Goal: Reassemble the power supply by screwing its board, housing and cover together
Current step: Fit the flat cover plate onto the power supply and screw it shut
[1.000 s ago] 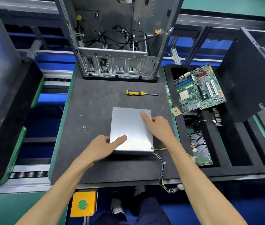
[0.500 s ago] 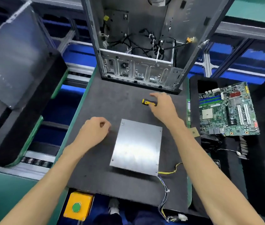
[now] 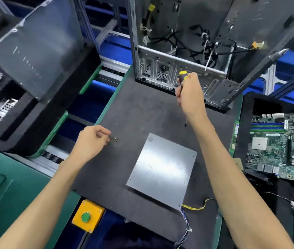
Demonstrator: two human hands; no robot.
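Bench surface: we note a dark grey mat (image 3: pixel 142 112) edged in green, blue framing behind. Power supply (image 3: pixel 162 169) lies flat mid-mat, cover up, wires (image 3: pixel 185 223) trailing off its near corner. Open computer case (image 3: pixel 187 51) stands at the far edge; motherboard (image 3: pixel 283 150) sits in black foam to the right. Right hand (image 3: pixel 189 94) grips a screwdriver (image 3: pixel 182 78), tip down. Left hand (image 3: pixel 92 142) is curled beside small screws (image 3: pixel 116 140); blur hides whether it pinches one.

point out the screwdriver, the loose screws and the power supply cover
screwdriver (image 3: pixel 183 74), head view, yellow handle top above the right hand
loose screws (image 3: pixel 116 140), head view, screw nearest the left fingers
power supply cover (image 3: pixel 162 169), head view, middle of plate
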